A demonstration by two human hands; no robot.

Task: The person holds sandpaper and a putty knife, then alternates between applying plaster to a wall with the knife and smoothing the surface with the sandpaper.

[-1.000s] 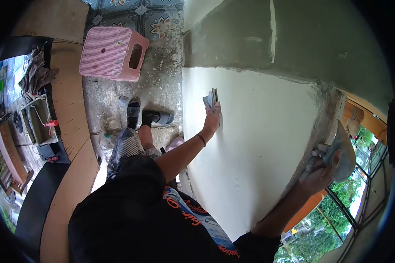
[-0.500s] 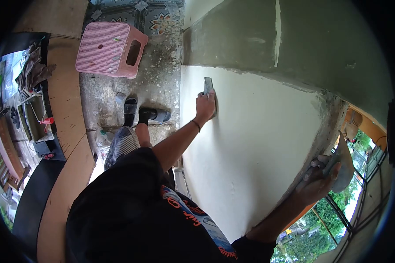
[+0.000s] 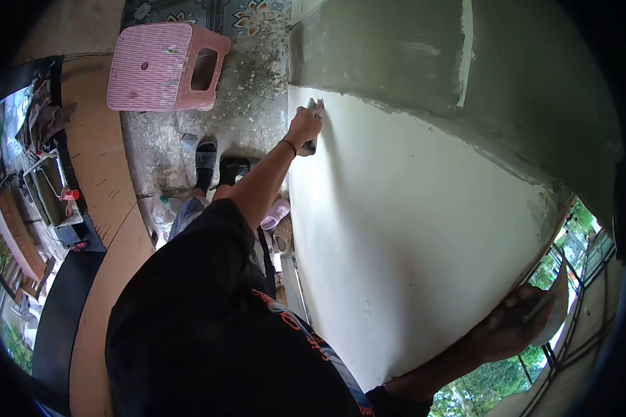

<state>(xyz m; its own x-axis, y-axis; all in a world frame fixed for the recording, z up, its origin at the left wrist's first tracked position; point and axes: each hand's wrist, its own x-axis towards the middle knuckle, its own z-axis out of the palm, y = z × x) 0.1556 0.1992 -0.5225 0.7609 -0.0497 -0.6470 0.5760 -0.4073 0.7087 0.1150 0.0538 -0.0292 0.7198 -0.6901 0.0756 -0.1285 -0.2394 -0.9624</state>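
Observation:
My left hand (image 3: pixel 303 128) grips a small putty knife (image 3: pixel 313 108) and presses it against the white skimmed wall (image 3: pixel 410 222), close to where the white coat meets the bare grey plaster (image 3: pixel 389 55). My right hand (image 3: pixel 518 320) is at the wall's right edge and holds a flat plastering hawk (image 3: pixel 555 309) smeared with filler. My feet in dark sandals (image 3: pixel 219 167) stand on the rough concrete floor below.
A pink plastic stool (image 3: pixel 163 66) stands on the floor at the upper left. A paint tray with a roller (image 3: pixel 52 198) lies at the far left among rags and tools. Brown boards (image 3: pixel 101 146) cover part of the floor. Trees show through a window frame (image 3: pixel 570 264) at the right.
My left hand has slid the putty knife along the wall toward the grey plaster edge. My right hand with the hawk has dropped lower in view as my head turned.

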